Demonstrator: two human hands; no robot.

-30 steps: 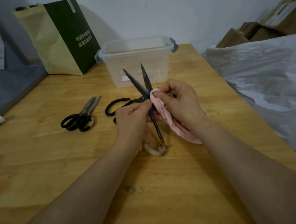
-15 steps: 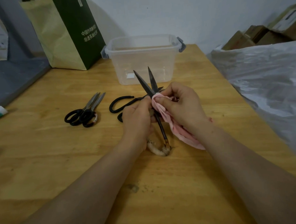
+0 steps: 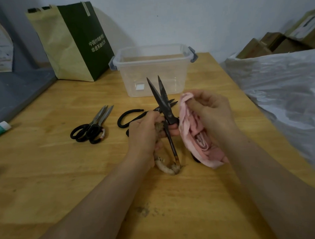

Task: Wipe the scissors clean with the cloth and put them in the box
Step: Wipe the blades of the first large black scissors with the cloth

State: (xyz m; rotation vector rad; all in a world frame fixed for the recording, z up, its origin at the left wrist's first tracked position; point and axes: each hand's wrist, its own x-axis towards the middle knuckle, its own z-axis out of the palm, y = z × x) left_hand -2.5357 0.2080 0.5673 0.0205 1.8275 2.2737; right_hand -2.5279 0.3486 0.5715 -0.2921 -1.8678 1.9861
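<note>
Above table [image 3: 47, 168], left grip [image 3: 144, 134] holds scissors [image 3: 163, 104] beside cloth [image 3: 191, 134]

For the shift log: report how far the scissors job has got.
Done: nothing; the clear plastic box holds no scissors. In hand: the left hand grips the dark long-bladed scissors, the right hand holds the pink cloth beside them. Left: finish wiping, box them, then the steel black-handled scissors and black loop-handled scissors.

1. The left hand [image 3: 144, 134] is bare, and the left forearm [image 3: 102, 201] is bare too, down to the lower edge of the view.
2. The right hand [image 3: 212, 114] and the right forearm [image 3: 262, 178] are uncovered in the same way.
</note>
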